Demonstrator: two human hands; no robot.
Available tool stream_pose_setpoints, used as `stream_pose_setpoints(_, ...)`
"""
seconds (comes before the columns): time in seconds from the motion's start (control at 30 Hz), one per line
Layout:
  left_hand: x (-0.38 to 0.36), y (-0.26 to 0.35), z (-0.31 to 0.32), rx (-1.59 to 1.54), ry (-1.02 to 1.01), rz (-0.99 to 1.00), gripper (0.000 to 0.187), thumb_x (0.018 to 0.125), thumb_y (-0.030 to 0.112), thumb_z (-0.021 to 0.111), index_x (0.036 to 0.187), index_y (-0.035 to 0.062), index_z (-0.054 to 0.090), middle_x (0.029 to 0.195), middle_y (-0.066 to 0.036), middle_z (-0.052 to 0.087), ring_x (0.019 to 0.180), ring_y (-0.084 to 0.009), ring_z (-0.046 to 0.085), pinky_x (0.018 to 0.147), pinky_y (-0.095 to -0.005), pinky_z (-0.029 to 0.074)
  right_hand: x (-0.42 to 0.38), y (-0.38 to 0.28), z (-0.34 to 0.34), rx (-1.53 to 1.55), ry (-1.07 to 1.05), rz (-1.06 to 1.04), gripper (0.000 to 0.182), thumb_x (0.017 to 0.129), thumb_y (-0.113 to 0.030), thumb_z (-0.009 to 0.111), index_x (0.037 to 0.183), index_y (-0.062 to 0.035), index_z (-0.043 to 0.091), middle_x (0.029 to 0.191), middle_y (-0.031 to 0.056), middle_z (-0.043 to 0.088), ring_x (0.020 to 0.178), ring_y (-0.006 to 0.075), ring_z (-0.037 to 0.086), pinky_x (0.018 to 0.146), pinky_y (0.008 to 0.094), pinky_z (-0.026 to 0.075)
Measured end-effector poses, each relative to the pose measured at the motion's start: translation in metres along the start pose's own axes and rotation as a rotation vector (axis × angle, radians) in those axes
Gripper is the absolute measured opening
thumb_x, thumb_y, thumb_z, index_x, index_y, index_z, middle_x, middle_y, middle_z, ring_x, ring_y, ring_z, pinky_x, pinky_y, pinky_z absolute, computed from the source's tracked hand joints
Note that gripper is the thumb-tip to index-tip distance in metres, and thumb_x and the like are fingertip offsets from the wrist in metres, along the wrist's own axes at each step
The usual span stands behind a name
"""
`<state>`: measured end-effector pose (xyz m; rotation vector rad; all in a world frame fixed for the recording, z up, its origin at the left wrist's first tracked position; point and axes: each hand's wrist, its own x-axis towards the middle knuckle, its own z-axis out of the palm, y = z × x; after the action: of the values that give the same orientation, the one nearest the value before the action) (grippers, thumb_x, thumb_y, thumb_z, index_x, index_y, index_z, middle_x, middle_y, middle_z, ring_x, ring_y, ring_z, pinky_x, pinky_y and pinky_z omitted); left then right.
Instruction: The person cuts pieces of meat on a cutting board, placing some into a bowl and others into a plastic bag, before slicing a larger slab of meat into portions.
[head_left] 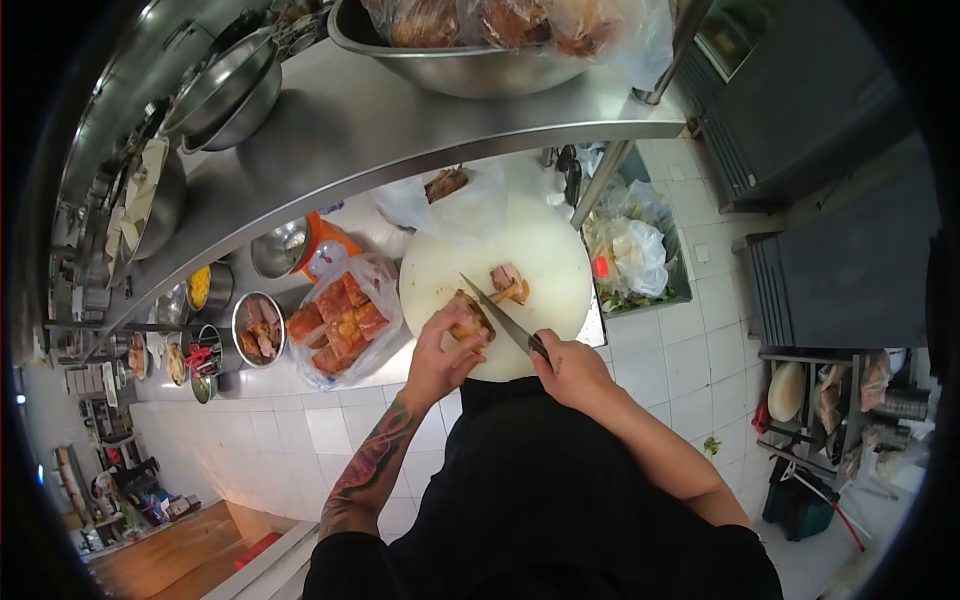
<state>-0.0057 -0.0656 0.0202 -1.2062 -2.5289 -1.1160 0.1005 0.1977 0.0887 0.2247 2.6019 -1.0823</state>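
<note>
My right hand (pixel 562 362) is closed round the handle of a kitchen knife (pixel 505 318), whose blade points up and left over a round white chopping board (pixel 430 265). With bent fingers my left hand (pixel 447 345) holds a piece of browned roast meat (pixel 468 322) against the board, just left of the blade. Beyond the blade lie a few cut meat pieces (pixel 509 280). The underside of the held piece is hidden by my fingers.
Left of the board sit a bag of reddish roast meat (pixel 345 320) and a bowl of meat pieces (pixel 259 330). A steel shelf (pixel 400 120) overhangs the counter, carrying a large basin (pixel 470 70). A waste bin (pixel 645 300) stands right of the board.
</note>
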Motion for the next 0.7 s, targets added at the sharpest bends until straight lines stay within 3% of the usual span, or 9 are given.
stream_pose_setpoints(0.07, -0.006, 0.014, 0.001, 0.06, -0.107, 0.089, 0.06, 0.078, 0.019, 0.096, 0.134, 0.0249, 0.077, 0.144, -0.013, 0.057, 0.139, -0.0405, 0.057, 0.12, -0.0547, 0.049, -0.009, 0.0, -0.001, -0.089, 0.033, -0.068, 0.026, 0.108, -0.023, 0.061, 0.118, 0.0002, 0.058, 0.079, 0.0235, 0.074, 0.078, 0.0477, 0.073, 0.073, 0.058, 0.058)
stream_pose_setpoints(0.13, -0.016, 0.015, 0.008, 0.039, -0.108, 0.081, 0.06, 0.08, 0.024, 0.095, 0.136, 0.0204, 0.074, 0.146, -0.016, 0.055, 0.139, -0.0421, 0.054, 0.12, -0.0571, 0.045, -0.014, 0.005, -0.004, -0.115, 0.03, -0.082, 0.025, 0.108, -0.021, 0.061, 0.117, 0.0011, 0.058, 0.079, 0.0227, 0.074, 0.075, 0.0467, 0.073, 0.07, 0.0573, 0.057)
stream_pose_setpoints(0.2, -0.021, 0.016, 0.016, -0.027, 0.039, -0.058, 0.072, 0.085, 0.029, 0.094, 0.146, 0.0105, 0.061, 0.152, -0.022, 0.048, 0.144, -0.0442, 0.047, 0.123, -0.0545, 0.04, -0.021, 0.006, -0.01, -0.14, 0.033, -0.09, 0.024, 0.107, -0.019, 0.061, 0.117, 0.002, 0.058, 0.078, 0.0219, 0.074, 0.073, 0.0456, 0.073, 0.067, 0.0566, 0.057)
stream_pose_setpoints(0.23, -0.017, 0.023, 0.018, -0.029, 0.111, -0.153, 0.074, 0.084, 0.028, 0.092, 0.145, 0.0056, 0.057, 0.153, -0.024, 0.046, 0.145, -0.0464, 0.044, 0.119, -0.0551, 0.04, -0.027, -0.001, -0.019, -0.131, 0.043, -0.095, 0.023, 0.107, -0.018, 0.063, 0.119, 0.0007, 0.058, 0.079, 0.0215, 0.074, 0.073, 0.0457, 0.073, 0.068, 0.0561, 0.057)
stream_pose_setpoints(0.27, -0.016, 0.025, 0.023, -0.034, 0.108, -0.155, 0.074, 0.084, 0.028, 0.092, 0.145, 0.0056, 0.057, 0.153, -0.024, 0.046, 0.145, -0.0464, 0.044, 0.119, -0.0551, 0.04, -0.033, -0.007, -0.027, -0.122, 0.052, -0.102, 0.022, 0.107, -0.017, 0.064, 0.12, -0.0006, 0.059, 0.08, 0.021, 0.074, 0.073, 0.0457, 0.072, 0.068, 0.0555, 0.057)
stream_pose_setpoints(0.33, -0.012, 0.026, 0.031, -0.2, 0.237, -0.36, 0.079, 0.086, 0.028, 0.09, 0.149, 0.0035, 0.049, 0.153, -0.026, 0.043, 0.147, -0.0455, 0.04, 0.12, -0.0549, 0.038, -0.045, -0.016, -0.04, -0.127, 0.065, -0.13, 0.024, 0.106, -0.017, 0.065, 0.123, -0.0004, 0.059, 0.08, 0.0201, 0.074, 0.072, 0.0448, 0.072, 0.067, 0.0548, 0.057)
stream_pose_setpoints(0.5, -0.01, 0.024, 0.047, -0.098, 0.218, -0.308, 0.079, 0.091, 0.031, 0.086, 0.15, 0.0005, 0.043, 0.15, -0.024, 0.042, 0.143, -0.0401, 0.041, 0.12, -0.0502, 0.037, -0.064, -0.032, -0.057, -0.182, 0.047, -0.167, 0.03, 0.105, -0.017, 0.067, 0.13, 0.0, 0.06, 0.081, 0.0177, 0.075, 0.07, 0.0418, 0.073, 0.064, 0.0526, 0.057)
stream_pose_setpoints(0.7, -0.012, 0.015, 0.074, -0.361, 0.373, -0.5, 0.065, 0.1, 0.021, 0.078, 0.149, 0.0001, 0.04, 0.143, -0.019, 0.045, 0.137, -0.0289, 0.044, 0.119, -0.0453, 0.037, -0.065, -0.035, -0.059, -0.319, 0.035, -0.196, 0.033, 0.106, -0.019, 0.066, 0.132, -0.0007, 0.061, 0.079, 0.0159, 0.075, 0.067, 0.0394, 0.073, 0.061, 0.0504, 0.057)
